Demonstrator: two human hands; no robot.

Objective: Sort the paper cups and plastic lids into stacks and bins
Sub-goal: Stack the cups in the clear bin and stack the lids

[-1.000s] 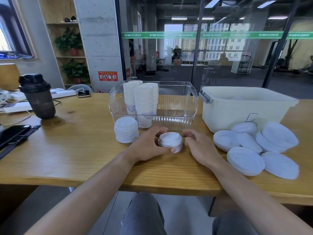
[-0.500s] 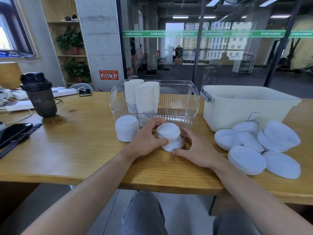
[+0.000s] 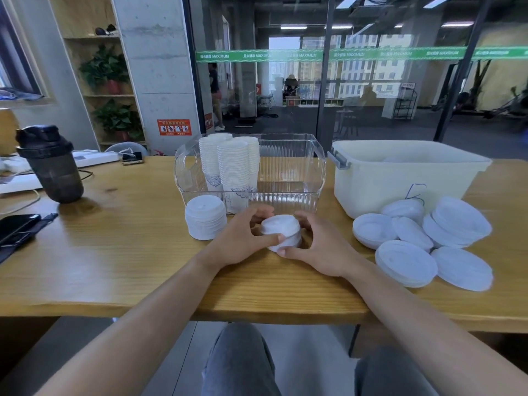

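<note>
Lids (image 3: pixel 281 231), small white plastic ones in a short stack, sat on the wooden table (image 3: pixel 120 252) just in front of the clear bin (image 3: pixel 303 178) holding the paper cups (image 3: pixel 228 167). The left hand (image 3: pixel 243 241) and right hand (image 3: pixel 320 247) each curled fingers and thumb around the stack's sides. Light, thin and probably slick, it looked liable to shear, so a gentle hold low on opposite rims seemed best.

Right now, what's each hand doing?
Left hand: holds the small lid stack.
Right hand: holds the same stack from the other side.
</note>
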